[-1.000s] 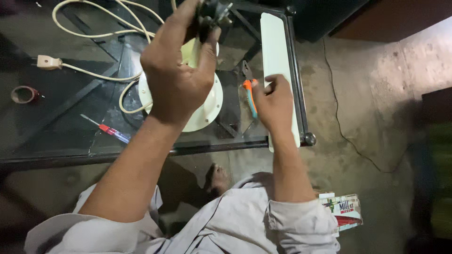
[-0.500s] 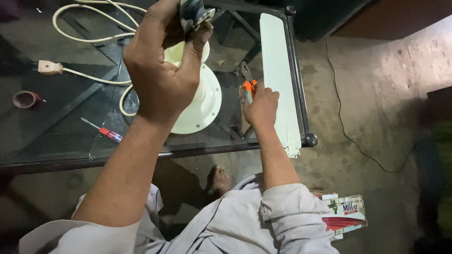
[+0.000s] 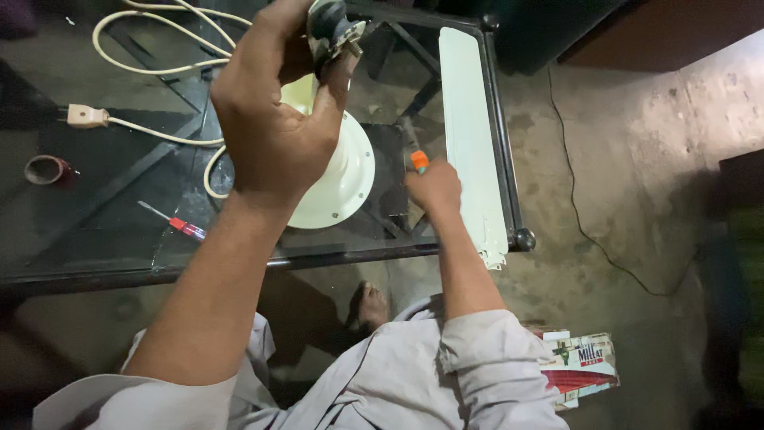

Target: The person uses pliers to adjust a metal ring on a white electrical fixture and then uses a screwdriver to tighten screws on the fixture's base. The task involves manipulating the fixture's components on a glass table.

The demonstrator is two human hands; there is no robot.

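Two hands over a glass table

Left hand (image 3: 274, 131) raised above the dark glass-topped table with black metal frame (image 3: 103, 231), fingers clenched around a small dark grey motor-like part (image 3: 330, 28). Directly below it on the glass: round white plastic fan base (image 3: 342, 179). Right hand (image 3: 434, 187) rests just right of that base, closed on an orange-handled tool (image 3: 419, 160). Left of the base: cream power cord with plug (image 3: 86, 116), red-handled screwdriver (image 3: 181, 224), small tape roll (image 3: 45, 169). Right of the base, along the table edge: long white flat panel (image 3: 471, 143).
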